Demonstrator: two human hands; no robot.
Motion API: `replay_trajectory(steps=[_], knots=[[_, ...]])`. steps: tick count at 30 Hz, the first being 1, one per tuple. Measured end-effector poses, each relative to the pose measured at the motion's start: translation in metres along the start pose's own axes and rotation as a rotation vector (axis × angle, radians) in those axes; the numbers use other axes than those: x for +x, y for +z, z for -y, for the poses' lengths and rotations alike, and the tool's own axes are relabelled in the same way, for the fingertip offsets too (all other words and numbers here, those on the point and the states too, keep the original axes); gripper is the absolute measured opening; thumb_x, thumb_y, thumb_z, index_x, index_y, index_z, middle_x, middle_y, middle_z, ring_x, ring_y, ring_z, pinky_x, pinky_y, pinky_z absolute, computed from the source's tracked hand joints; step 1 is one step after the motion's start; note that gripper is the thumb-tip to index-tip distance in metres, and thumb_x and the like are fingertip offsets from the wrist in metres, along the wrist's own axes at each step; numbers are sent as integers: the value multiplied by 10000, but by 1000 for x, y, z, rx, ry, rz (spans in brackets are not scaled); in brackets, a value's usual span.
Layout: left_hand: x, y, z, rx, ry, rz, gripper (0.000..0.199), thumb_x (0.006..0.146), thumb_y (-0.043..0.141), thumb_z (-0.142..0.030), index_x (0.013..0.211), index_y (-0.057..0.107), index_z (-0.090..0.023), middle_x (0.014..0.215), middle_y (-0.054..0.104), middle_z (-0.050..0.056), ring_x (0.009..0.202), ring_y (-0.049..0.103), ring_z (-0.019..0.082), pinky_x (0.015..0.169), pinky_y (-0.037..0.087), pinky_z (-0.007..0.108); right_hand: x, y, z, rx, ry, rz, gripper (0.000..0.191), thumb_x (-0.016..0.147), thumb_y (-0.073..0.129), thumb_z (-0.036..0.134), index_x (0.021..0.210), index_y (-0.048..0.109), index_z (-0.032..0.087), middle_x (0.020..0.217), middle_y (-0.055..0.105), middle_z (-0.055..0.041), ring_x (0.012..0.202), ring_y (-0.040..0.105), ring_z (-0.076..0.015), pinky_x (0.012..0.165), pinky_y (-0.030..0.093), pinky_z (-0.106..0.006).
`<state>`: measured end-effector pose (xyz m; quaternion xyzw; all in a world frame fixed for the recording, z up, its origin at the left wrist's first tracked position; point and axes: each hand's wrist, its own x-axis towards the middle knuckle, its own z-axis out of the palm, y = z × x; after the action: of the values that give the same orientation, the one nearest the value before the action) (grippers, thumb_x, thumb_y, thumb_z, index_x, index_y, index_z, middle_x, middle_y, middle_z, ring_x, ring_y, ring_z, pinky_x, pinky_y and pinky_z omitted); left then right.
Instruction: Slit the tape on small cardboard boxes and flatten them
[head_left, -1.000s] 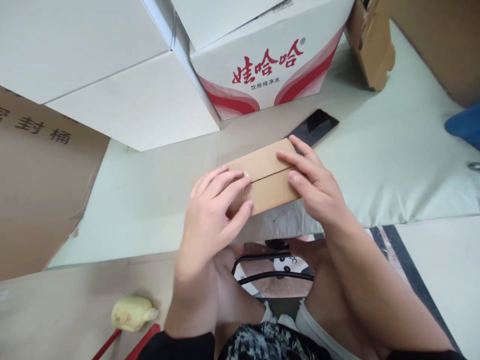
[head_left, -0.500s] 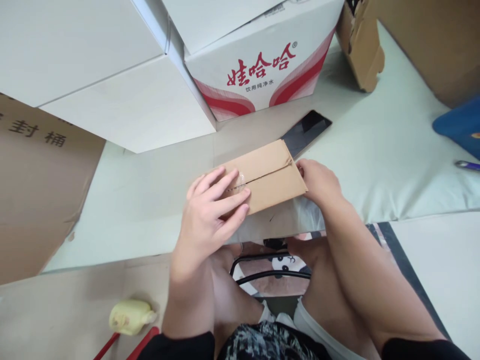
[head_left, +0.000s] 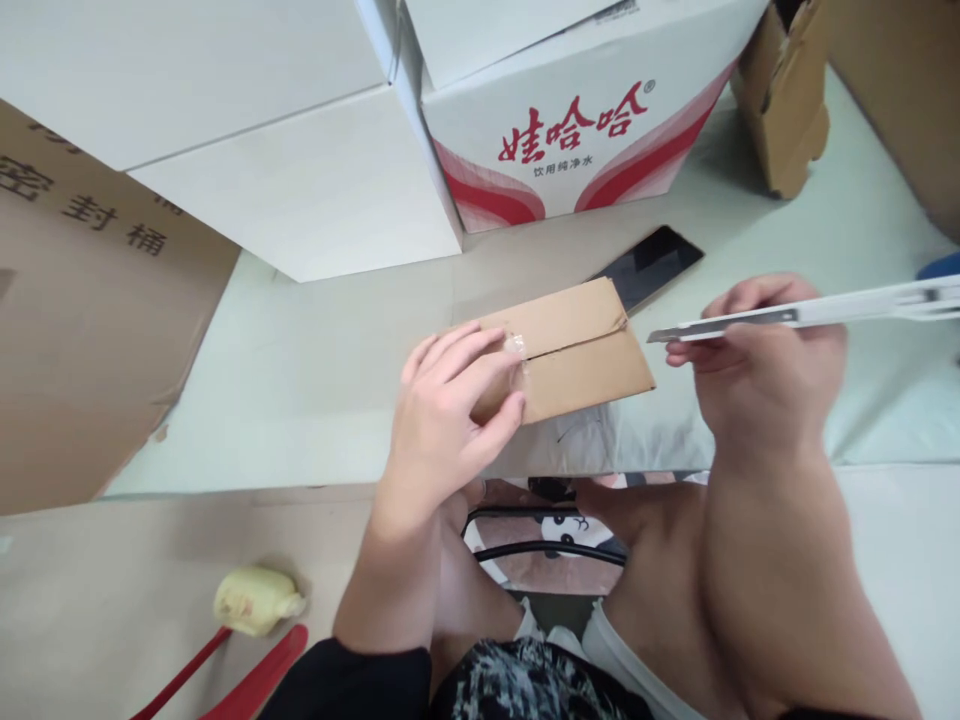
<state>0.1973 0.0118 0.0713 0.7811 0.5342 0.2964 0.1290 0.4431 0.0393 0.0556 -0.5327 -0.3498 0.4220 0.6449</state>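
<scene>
A small brown cardboard box [head_left: 592, 345] lies flat on the pale green cloth, its lid seam running lengthwise with a piece of clear tape [head_left: 517, 348] across it. My left hand [head_left: 461, 405] grips the box's left end, fingers over the top and thumb toward the near side. To the right of the box, my right hand [head_left: 765, 360] holds a white utility knife [head_left: 862, 305]. Its metal blade is out and points left, just short of the box's right end. A dark phone [head_left: 656, 265] lies behind the box, close to its far right corner.
White boxes [head_left: 300, 195] and a red-and-white carton [head_left: 570, 150] stand at the back. A large brown carton [head_left: 90, 350] is on the left, a torn cardboard piece [head_left: 784, 110] at the far right. Below the cloth's edge lies a yellow bottle [head_left: 255, 600] near red bars.
My right hand has left the box's right end and moved right; the utility knife is now visible in it. My left hand stays on the box. The view has shifted somewhat.
</scene>
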Motion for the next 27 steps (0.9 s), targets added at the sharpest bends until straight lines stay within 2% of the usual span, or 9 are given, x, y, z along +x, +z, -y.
replay_trajectory(steps=[3,5,8,11,13,16,21,27], knots=[[-2,3,-3,65,-96,-42,278,832,722,-354,1107,751,-335,1419,655,42,1449,441,432,1226,222,703,-13,7,14,146,-151,6,131,707,688,189,732,620,299,545,565,50,454,586,-178,439,488,-343],[-2,3,-4,66,-141,-20,312,825,732,-365,1137,733,-341,1463,611,43,1467,393,448,1233,185,724,-21,10,19,151,-183,110,98,788,738,243,817,673,312,568,611,45,473,599,-179,446,493,-340],[-2,1,-4,53,-172,34,339,844,710,-393,1178,718,-331,1472,589,67,1444,409,445,1225,225,721,-30,14,21,66,-157,324,90,856,754,367,906,733,296,657,703,14,543,640,-176,463,494,-325],[-1,0,-4,71,-193,51,346,859,690,-424,1190,719,-327,1499,566,76,1444,389,448,1184,307,712,-37,18,22,-129,-168,447,205,930,657,446,877,767,282,679,725,-7,602,661,-178,525,506,-332],[-2,0,-5,70,-197,44,341,860,691,-426,1188,718,-335,1501,566,68,1434,393,437,1157,355,694,-40,21,24,-274,-193,471,185,940,629,391,867,762,285,690,732,1,617,664,-171,571,513,-329],[-2,1,-5,77,-189,37,336,863,693,-424,1185,718,-333,1486,578,64,1417,416,419,1152,380,670,-42,27,24,-425,-175,478,63,872,676,313,877,727,275,751,755,11,624,663,-163,562,487,-304],[0,-2,-10,143,-195,65,340,881,669,-428,1199,723,-321,1484,584,72,1426,430,406,1150,409,648,-41,35,23,-608,-201,535,129,830,688,377,844,742,261,703,752,18,532,601,-136,531,445,-285],[3,-7,-19,225,-251,141,333,914,622,-407,1229,711,-345,1524,559,37,1466,413,360,1158,442,607,-42,38,27,-702,-277,555,121,810,687,326,858,777,262,613,719,26,459,564,-118,477,418,-260]])
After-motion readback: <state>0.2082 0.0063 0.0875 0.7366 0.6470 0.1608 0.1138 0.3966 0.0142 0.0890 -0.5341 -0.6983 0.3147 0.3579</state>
